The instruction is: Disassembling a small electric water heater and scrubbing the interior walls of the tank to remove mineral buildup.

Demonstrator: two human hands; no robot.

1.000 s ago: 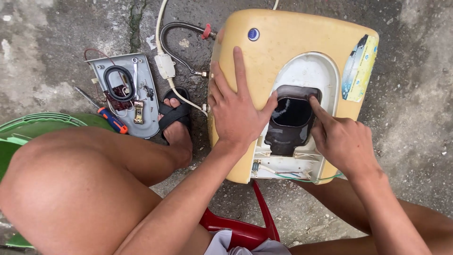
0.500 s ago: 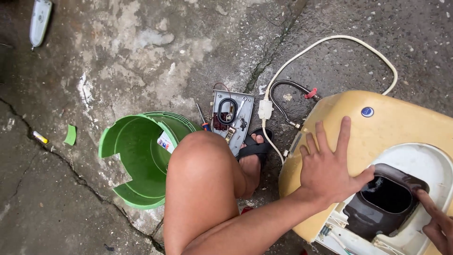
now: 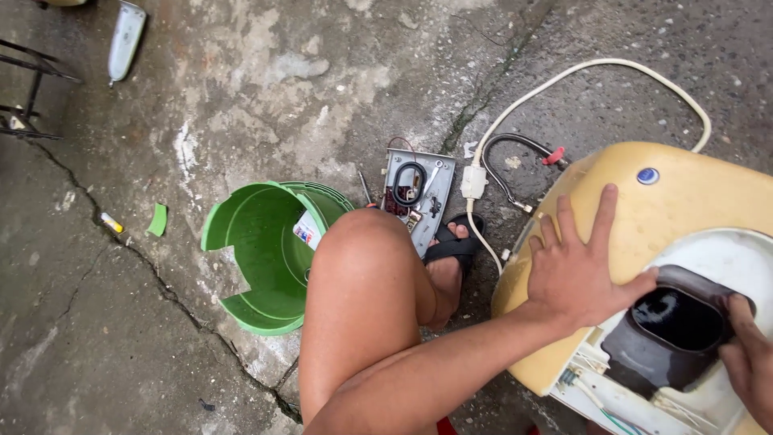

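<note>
Lying on the concrete floor (image 3: 241, 97) at the right of the view, the yellowed plastic appliance housing (image 3: 692, 201) is the biggest thing here and the landmark for the rest: its long axis runs from the upper left, where a small blue round badge (image 3: 647, 176) sits, down to the lower right, where a white inner panel (image 3: 749, 258) frames a dark brown moulded insert (image 3: 672, 334). On the housing's near left flank the left hand (image 3: 576, 270) lies flat, fingers (image 3: 602, 217) spread and released, gripping nothing, the thumb reaching toward the insert's left rim. The right hand (image 3: 749, 362) comes in from the housing's lower right corner and its fingers touch the insert's right edge; most of that hand is cut off by the frame, so I cannot tell whether it is clenched on the insert or only resting there. The insert thus sits between the two hands, nearer the right. Left of the housing, beyond the person's bent knee (image 3: 362, 266), a broken green plastic bucket (image 3: 258, 250) lies on its side. Between bucket and housing rests a grey metal plate (image 3: 419, 193) with wiring, and a white cord (image 3: 580, 72) loops from the housing's upper left edge.
</note>
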